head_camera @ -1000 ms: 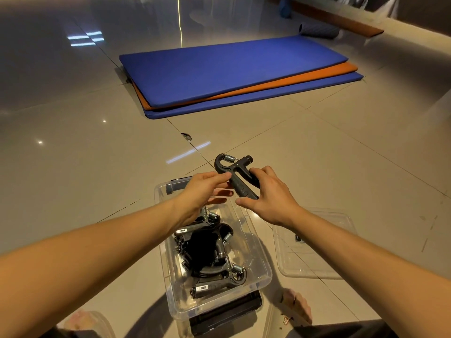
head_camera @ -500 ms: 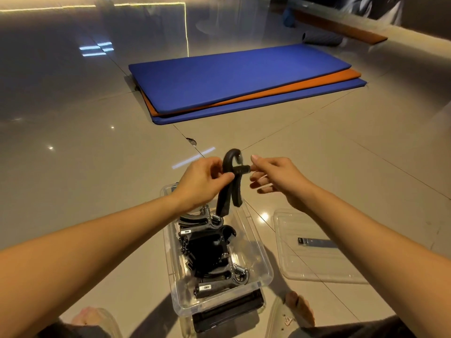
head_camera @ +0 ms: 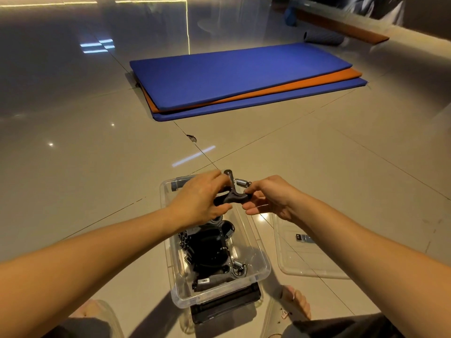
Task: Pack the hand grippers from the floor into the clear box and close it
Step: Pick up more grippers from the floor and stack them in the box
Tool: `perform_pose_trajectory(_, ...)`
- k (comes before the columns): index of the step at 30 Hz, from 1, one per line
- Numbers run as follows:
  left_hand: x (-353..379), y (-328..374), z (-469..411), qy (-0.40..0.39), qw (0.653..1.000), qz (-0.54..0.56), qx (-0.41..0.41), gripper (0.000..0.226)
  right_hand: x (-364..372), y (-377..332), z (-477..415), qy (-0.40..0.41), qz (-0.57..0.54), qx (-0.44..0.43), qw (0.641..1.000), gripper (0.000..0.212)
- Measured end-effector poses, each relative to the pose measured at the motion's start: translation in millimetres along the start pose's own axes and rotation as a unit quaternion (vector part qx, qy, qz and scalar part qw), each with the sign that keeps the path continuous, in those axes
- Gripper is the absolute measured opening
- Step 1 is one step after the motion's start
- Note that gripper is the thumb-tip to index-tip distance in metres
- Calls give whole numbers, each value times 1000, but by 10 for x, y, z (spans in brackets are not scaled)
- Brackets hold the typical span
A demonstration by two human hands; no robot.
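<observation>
Held hand gripper: a black hand gripper (head_camera: 235, 191) with a coiled metal spring was up in the air over the far end of the clear box, held between both hands and touching nothing else.
Left hand: the left hand (head_camera: 200, 198) had its fingers (head_camera: 217, 176) curled round the handle end from the left.
Right hand: the right hand (head_camera: 271, 196) pinched the other end, fingers (head_camera: 253, 189) clamped on the black part just under the spring.
Clear box: the clear box (head_camera: 258, 267) stood open on the floor between the person's feet.
Packed grippers: a tangle of black packed grippers (head_camera: 210, 250) lay in the box, springs showing on the right side.
Lid: the clear lid (head_camera: 312, 262) lay flat on the floor just to the right of the box, apart from it, partly under the right forearm.
Dark case: a dark case (head_camera: 224, 306) sat on the floor at the near end of the box.
Floor: the floor (head_camera: 97, 167) was glossy pale tile.
Mats: farther off lay a blue mat (head_camera: 231, 71) stacked over an orange mat (head_camera: 317, 84).
</observation>
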State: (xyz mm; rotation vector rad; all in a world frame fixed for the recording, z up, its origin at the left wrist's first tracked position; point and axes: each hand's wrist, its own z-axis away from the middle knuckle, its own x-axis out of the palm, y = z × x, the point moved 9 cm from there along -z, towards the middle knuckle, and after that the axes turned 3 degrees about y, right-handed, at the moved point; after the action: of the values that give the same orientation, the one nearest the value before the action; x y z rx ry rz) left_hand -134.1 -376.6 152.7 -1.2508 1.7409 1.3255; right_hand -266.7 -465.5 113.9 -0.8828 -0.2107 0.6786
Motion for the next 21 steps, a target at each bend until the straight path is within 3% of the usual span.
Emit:
perform_pose_trajectory(3,60,-180,46,-29,998,-22,-51,95,-65,47,-7,-12,29,-9,999,21)
perform_pose_trajectory(5,165,-277,116,-80,993,-10,-85,109,-100,90,-12,-23,36,-12,999,21)
perform_pose_trajectory(10,326,-335,315,-108,990,37,-88,90,-93,214,-25,-51,78,-19,995,20)
perform_pose_trajectory(12,387,-322,399,-120,988,36,-85,85,-36,285,-38,-54,151,-43,986,24)
perform_pose_trajectory(17,733,-360,689,-222,971,21,-90,74,254,557,-102,-77,423,-119,895,70)
perform_pose_trajectory(21,966,-344,846,-251,963,26,-93,74,362,730,-126,-81,556,-172,809,71)
